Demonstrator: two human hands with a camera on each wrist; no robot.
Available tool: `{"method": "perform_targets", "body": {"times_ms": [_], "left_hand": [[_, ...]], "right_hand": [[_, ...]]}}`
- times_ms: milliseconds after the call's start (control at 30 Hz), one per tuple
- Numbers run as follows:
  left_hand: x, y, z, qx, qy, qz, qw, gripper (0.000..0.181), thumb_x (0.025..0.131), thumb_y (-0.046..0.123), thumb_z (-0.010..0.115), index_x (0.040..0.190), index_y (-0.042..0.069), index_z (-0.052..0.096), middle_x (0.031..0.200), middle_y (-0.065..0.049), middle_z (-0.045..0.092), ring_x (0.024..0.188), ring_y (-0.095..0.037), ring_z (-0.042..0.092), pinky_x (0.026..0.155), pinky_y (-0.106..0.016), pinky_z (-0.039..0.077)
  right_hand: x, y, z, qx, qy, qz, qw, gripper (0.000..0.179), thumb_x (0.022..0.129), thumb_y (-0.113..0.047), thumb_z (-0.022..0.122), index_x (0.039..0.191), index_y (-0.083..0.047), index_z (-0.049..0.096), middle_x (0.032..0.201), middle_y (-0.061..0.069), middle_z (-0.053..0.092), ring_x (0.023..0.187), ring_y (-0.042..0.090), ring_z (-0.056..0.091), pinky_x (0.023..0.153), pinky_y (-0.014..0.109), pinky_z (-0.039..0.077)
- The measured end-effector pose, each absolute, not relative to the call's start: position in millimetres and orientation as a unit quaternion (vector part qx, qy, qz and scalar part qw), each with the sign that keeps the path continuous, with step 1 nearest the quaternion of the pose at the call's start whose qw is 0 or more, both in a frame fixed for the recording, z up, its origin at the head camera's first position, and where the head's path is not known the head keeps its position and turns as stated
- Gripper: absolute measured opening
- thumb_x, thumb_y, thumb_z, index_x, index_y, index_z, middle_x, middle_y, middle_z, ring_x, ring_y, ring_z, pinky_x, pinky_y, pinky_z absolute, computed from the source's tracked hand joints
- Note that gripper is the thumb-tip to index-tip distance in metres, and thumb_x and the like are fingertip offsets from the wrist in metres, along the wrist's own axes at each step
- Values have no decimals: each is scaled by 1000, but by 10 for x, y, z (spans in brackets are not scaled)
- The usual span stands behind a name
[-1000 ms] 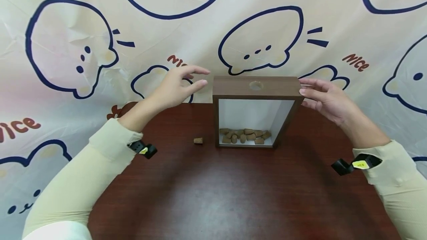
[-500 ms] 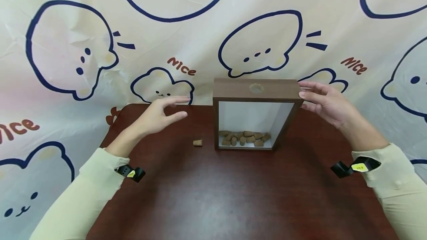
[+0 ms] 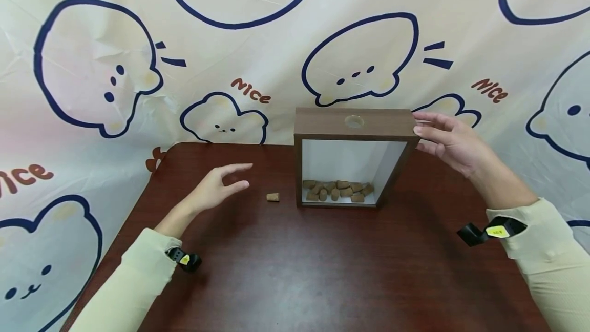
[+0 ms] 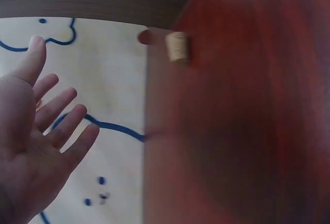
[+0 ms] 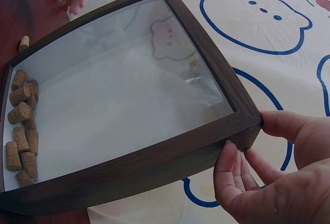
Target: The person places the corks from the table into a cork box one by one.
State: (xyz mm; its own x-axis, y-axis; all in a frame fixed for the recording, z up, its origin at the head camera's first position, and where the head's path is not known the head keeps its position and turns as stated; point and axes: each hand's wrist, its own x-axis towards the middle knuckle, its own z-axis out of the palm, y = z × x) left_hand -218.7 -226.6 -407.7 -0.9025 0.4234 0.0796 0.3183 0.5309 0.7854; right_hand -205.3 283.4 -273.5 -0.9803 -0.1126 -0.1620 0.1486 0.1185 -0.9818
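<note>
A dark wooden shadow box with a clear front and a round hole in its top stands upright on the table. Several corks lie along its bottom. My right hand grips the box's upper right corner, with thumb and fingers on its edges in the right wrist view. One loose cork rests on the table left of the box. To the left of that cork, my left hand hovers with fingers spread and holds nothing; the left wrist view also shows the cork apart from the fingers.
The dark red-brown table extends in front of the box. Behind it hangs a pale cloth printed with blue cartoon outlines. Its left edge meets the table near my left arm.
My left hand has moved down and left, away from beside the box's top to low over the table near the loose cork. The right hand and box stay in place.
</note>
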Motion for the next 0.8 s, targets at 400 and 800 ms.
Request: {"method": "perform_targets", "body": {"times_ms": [400,800], "left_hand": [[-2296,-2160,-4640,195,857,469,84,46,97,15,71,139,-2,59,142,-18,59,137,-35,48,110,-59,38],[-2357,-1912,-4935,240,863,440,66,39,91,8,77,127,-2,69,126,-17,69,122,-36,59,103,-53,45]], "right_hand": [[-2065,2836,-2727,17,747,-656,103,48,99,-25,68,144,-21,51,137,-5,43,124,15,45,86,18,54],[-2082,2832,-2729,21,739,-665,109,49,99,-24,69,144,-20,51,136,-4,43,124,16,45,86,19,54]]}}
